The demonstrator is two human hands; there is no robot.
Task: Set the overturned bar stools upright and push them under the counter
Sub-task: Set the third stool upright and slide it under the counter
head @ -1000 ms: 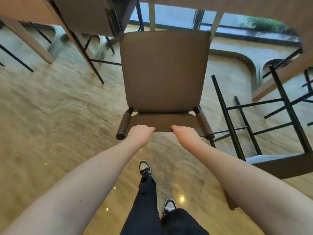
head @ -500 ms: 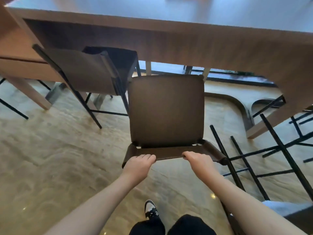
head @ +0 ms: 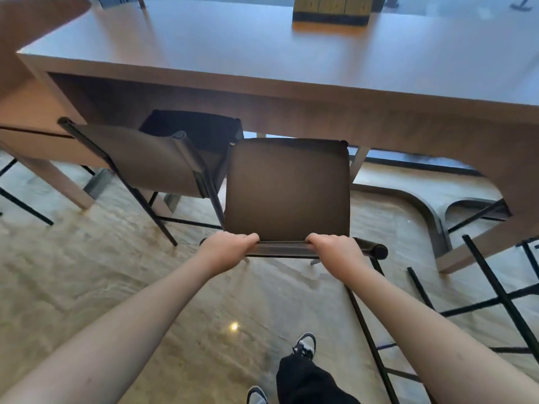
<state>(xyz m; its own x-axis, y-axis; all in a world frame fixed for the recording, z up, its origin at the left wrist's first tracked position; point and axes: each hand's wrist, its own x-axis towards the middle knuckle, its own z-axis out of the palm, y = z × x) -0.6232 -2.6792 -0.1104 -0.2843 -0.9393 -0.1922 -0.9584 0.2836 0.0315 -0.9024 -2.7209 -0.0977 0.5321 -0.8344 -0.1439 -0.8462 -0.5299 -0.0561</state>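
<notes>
Head view: both hands, left and right, grip an upright bar stool at the bench; another stool lies overturned.

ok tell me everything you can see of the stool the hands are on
The held stool stands upright, with a dark brown padded square seat, a low backrest bar and thin black metal legs. Its front edge sits at the counter edge, beside a second stool. The left hand and right hand grip its backrest.

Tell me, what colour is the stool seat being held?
Dark brown seat, seen in the head view.
</notes>
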